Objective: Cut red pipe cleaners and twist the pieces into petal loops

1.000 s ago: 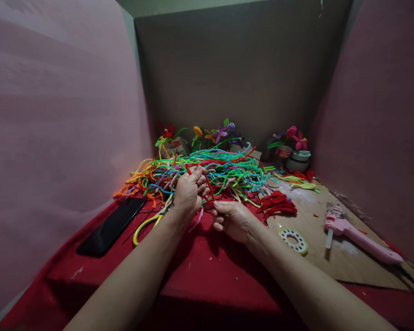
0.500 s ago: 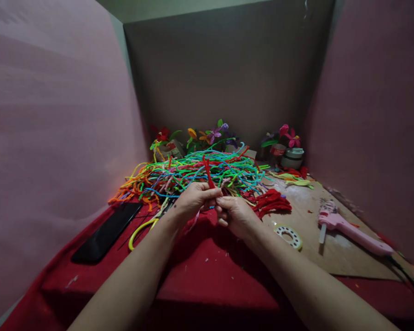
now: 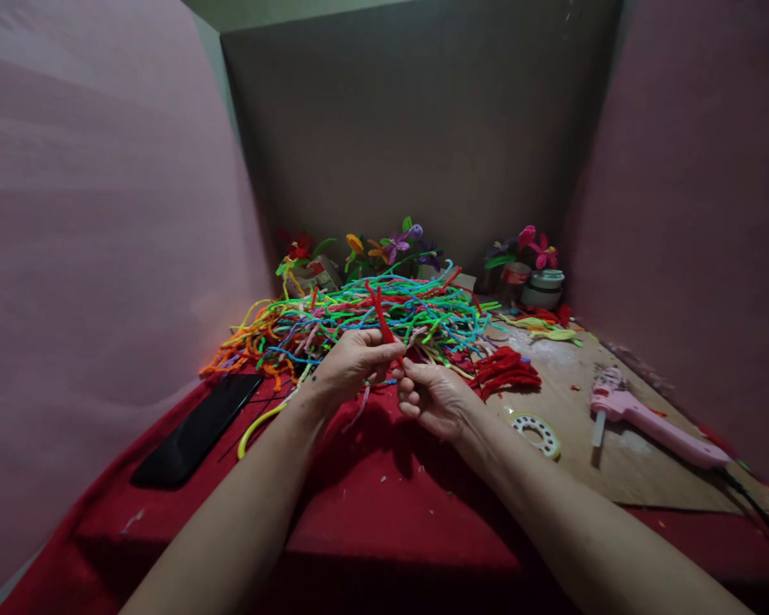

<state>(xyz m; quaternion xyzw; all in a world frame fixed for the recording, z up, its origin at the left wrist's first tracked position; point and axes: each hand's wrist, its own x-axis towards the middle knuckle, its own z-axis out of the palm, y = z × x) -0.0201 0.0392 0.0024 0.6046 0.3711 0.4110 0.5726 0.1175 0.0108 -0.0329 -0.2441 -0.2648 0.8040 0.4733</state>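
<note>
Red pipe cleaners [image 3: 383,318] stand up from between my two hands, their tips spread apart at the top. My left hand [image 3: 357,359] pinches them between thumb and fingers. My right hand [image 3: 432,393] is closed on their lower end, just below and right of the left thumb. Behind the hands lies a big tangled heap of coloured pipe cleaners [image 3: 352,312]. A bundle of red pipe cleaner pieces [image 3: 506,371] rests to the right of my right hand.
A black phone [image 3: 196,434] and yellow-handled scissors [image 3: 256,427], partly hidden, lie left. On the cardboard [image 3: 641,478] at right are a pink glue gun [image 3: 660,427] and a white tape-like ring [image 3: 520,422]. Pipe-cleaner flowers [image 3: 397,246] stand at the back.
My left hand has shifted slightly left and up, and the red pipe cleaners lean more to the left. More of their lower part shows between the hands.
</note>
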